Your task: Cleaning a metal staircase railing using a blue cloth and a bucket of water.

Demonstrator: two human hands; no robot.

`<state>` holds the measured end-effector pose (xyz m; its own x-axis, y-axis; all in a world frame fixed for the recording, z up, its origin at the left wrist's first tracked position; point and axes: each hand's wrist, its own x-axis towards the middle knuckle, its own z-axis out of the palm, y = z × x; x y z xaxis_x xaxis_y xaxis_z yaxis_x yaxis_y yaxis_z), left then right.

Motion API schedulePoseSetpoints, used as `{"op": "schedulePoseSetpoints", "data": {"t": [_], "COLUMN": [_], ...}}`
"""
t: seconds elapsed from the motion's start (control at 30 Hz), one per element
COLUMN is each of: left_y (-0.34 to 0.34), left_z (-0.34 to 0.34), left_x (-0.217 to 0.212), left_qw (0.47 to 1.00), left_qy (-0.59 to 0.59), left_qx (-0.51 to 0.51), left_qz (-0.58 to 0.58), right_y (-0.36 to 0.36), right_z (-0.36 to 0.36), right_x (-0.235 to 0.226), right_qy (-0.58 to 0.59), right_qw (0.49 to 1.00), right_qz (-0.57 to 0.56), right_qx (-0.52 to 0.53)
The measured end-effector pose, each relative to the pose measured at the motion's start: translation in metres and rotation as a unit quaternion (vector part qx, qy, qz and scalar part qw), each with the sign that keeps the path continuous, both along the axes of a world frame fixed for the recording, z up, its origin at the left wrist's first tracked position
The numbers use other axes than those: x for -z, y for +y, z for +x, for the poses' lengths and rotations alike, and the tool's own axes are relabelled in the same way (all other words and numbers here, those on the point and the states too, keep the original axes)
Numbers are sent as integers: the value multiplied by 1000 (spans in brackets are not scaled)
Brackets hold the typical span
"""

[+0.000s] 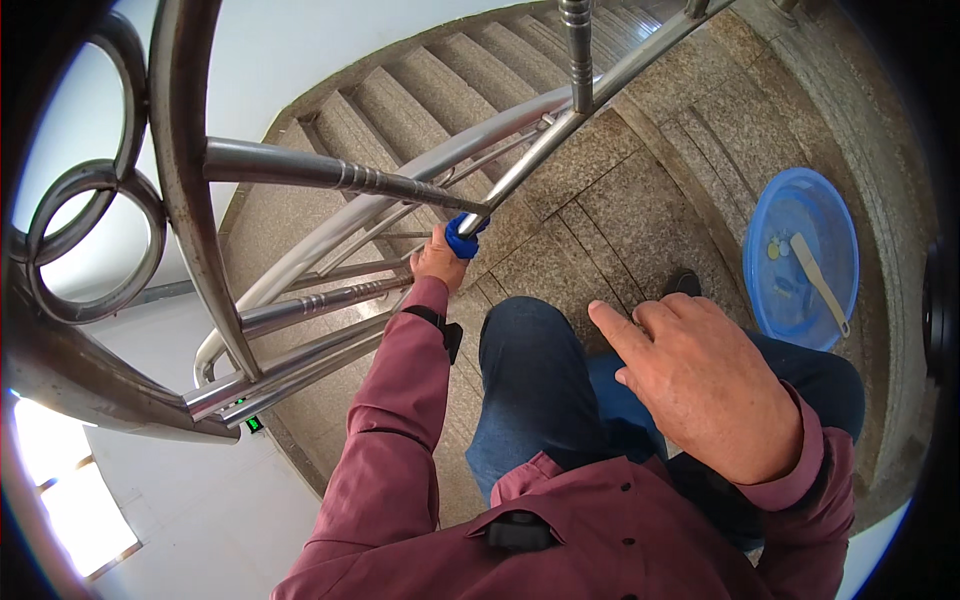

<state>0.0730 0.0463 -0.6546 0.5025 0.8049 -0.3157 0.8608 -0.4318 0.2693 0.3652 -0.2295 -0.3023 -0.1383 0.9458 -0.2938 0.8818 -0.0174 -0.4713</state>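
My left hand (437,262) reaches out to the steel stair railing (330,175) and grips a small blue cloth or pad (462,238), pressed against a lower rail where several bars meet. My right hand (695,375) hovers near my chest over my blue-trousered knees, holding nothing, index finger stretched out and the other fingers loosely curled. Both arms wear a maroon sleeve.
A blue plastic basin (802,258) with a pale brush or spatula (820,285) and small bits inside stands on the granite landing (620,210) to the right. Granite steps (450,90) run away behind the railing. Ring-shaped railing ornaments (95,240) curve at far left.
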Motion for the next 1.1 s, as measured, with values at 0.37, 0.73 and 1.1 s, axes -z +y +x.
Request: {"op": "schedulePoseSetpoints", "data": {"t": [0.37, 0.73, 1.1], "left_y": [-24, -26, -55], "left_z": [3, -1, 31], "left_x": [9, -11, -100], "left_qw": [971, 996, 867], "left_qy": [217, -3, -343], "left_qx": [-100, -62, -223], "left_qz": [26, -67, -285], "right_y": [-4, -5, 6], "right_z": [-3, -6, -5], "right_x": [-3, -2, 12], "right_qy": [-13, -29, -27], "right_qw": [1000, 998, 996], "right_qz": [23, 60, 90], "right_qx": [-4, -6, -9]}}
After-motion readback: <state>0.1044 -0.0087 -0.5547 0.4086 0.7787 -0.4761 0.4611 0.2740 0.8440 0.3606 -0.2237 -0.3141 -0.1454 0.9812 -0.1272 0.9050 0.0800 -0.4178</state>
